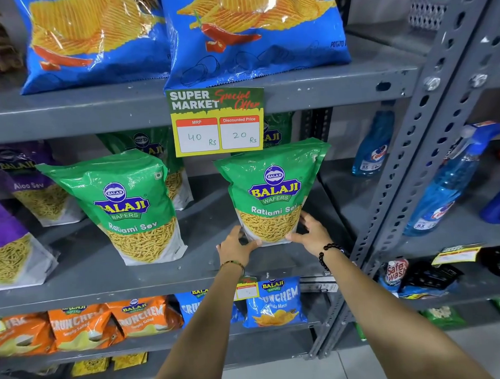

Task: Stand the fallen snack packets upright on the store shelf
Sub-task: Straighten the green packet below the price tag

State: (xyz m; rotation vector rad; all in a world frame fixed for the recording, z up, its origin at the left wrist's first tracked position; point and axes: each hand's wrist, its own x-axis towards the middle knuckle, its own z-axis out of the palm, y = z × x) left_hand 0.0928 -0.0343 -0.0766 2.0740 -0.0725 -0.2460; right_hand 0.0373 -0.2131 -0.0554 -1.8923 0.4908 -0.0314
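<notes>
A green Ratlami Sev packet (273, 187) stands upright on the grey middle shelf (101, 276), right of centre. My left hand (236, 248) holds its lower left corner and my right hand (312, 232) holds its lower right corner. A second green Ratlami Sev packet (125, 207) stands upright to the left, leaning slightly. Two more green packets (151, 146) stand behind them, partly hidden by a price tag.
Purple Aloo Sev packets (6, 236) stand at the left of the shelf. A yellow price tag (217, 120) hangs from the shelf above, under blue chip bags (249, 32). Blue spray bottles (449, 181) fill the right rack. Orange and blue Crunchem packets (139, 318) sit below.
</notes>
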